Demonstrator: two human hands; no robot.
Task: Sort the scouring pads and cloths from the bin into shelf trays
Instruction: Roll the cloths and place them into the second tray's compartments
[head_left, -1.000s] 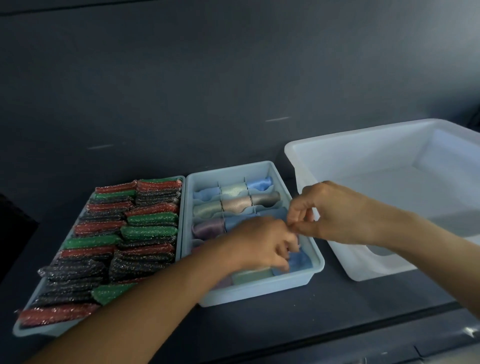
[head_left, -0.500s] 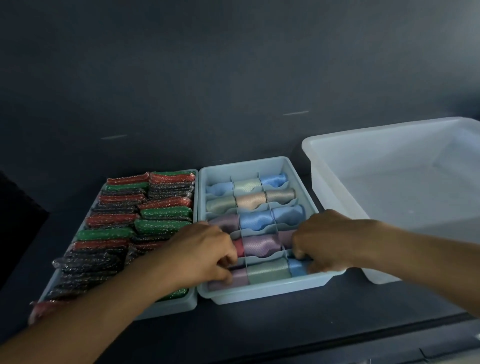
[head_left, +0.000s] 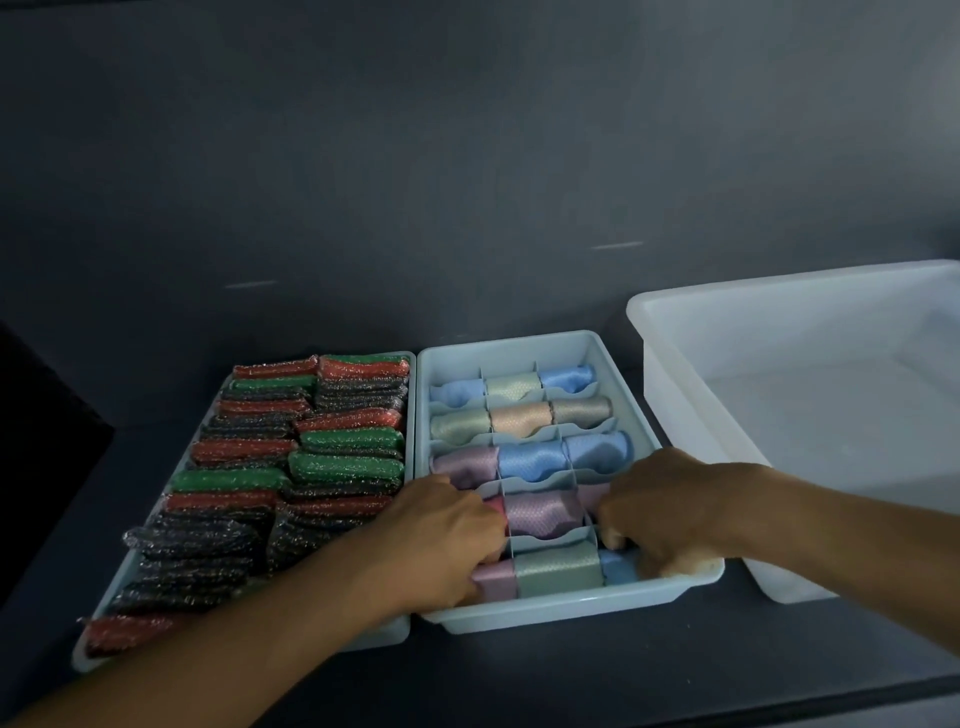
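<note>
Head view: two pale-blue trays side by side on dark shelf (head_left: 519, 670), long walls touching. Band of bare shelf along the near rims, wider dark stretch left of the trays, dark back panel (head_left: 467, 156) rising behind.

Left: pad tray (head_left: 374, 638), packed wall to wall with scouring pads (head_left: 343, 467) on edge in two columns, red, green and black glitter.

Right: divided tray (head_left: 571, 609), three cells across, a rolled cloth (head_left: 530, 457) in each cell in sight. Grid insert stopping short of the far wall.

Left hand (head_left: 441, 535) over the seam between the trays, fingers (head_left: 480, 564) curled down into the near-left cells, on a pink roll (head_left: 493, 579) and beside a red one (head_left: 493, 506). Tips hidden; cannot tell whether gripping cloth or only pressing it. Forearm lying across the near right corner of the pad tray, covering pads there.

Right hand (head_left: 660, 514) at the near-right corner of the divided tray, fingers (head_left: 615, 535) curled into the cell with a blue roll (head_left: 618, 569), heel of hand on the right rim. Grip likewise not readable.

White bin (head_left: 727, 364) just right of the divided tray, taller than both trays, a narrow wedge of shelf between them. Right forearm crossing in front of the bin's near-left corner, close against its wall.
</note>
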